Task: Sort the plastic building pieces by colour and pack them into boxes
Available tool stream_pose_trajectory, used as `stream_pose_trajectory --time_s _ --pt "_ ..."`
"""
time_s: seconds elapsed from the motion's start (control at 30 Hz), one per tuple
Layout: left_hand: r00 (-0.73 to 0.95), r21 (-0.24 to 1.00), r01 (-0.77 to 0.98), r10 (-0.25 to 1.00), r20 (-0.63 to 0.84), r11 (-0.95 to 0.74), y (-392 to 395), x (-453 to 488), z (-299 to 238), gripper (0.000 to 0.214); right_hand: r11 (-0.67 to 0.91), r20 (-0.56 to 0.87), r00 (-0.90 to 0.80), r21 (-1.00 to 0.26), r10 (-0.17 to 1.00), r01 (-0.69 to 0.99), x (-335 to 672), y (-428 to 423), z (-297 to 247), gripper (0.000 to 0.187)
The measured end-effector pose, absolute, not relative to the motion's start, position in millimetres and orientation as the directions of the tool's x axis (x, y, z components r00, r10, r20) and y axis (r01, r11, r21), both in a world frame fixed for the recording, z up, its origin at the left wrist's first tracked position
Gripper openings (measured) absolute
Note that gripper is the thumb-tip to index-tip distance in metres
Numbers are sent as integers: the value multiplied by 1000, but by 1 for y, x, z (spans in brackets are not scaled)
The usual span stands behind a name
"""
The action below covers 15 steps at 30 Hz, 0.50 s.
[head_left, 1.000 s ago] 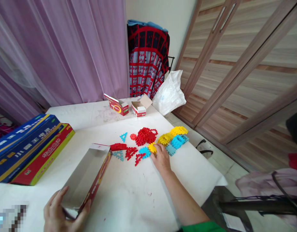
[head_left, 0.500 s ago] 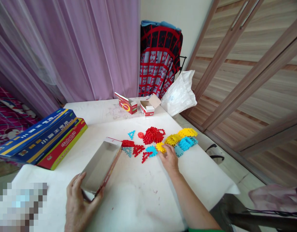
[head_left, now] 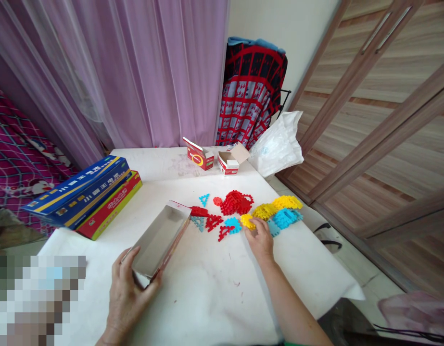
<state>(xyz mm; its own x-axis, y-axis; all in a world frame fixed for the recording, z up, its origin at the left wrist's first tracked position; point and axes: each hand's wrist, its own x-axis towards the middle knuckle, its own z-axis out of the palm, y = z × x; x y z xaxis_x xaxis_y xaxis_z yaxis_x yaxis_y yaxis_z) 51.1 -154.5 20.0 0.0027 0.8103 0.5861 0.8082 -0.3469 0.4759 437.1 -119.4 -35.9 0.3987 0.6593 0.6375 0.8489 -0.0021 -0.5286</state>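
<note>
My left hand (head_left: 130, 288) grips the near end of a long, open cardboard box (head_left: 158, 235), thumb on one side and fingers on the other. The box's grey inside faces up. At the right, my right hand (head_left: 260, 238) has its fingers closed on a yellow toothed building piece (head_left: 247, 221). Left of that lie a blue toothed piece (head_left: 233, 225) and a red triangular piece (head_left: 226, 232). Behind are a heap of red pieces (head_left: 236, 203), a row of yellow pieces (head_left: 264, 211) and a stack of blue pieces (head_left: 286, 217).
Blue boxes (head_left: 88, 192) and a red-green box (head_left: 113, 206) stand at the table's left. Two small open cartons, one red (head_left: 200, 157) and one red-white (head_left: 229, 166), sit at the back. A white plastic bag (head_left: 277, 144) rests at the far right edge.
The view has swung slightly left, so everything appears farther right. Both hands keep their places at the box and the yellow piece.
</note>
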Motion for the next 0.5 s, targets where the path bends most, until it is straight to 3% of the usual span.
stream_pose_trajectory --time_s 0.5 --pt "47 489 783 822 568 -383 -156 52 20 69 -26 630 389 -505 672 863 442 -120 -42 28"
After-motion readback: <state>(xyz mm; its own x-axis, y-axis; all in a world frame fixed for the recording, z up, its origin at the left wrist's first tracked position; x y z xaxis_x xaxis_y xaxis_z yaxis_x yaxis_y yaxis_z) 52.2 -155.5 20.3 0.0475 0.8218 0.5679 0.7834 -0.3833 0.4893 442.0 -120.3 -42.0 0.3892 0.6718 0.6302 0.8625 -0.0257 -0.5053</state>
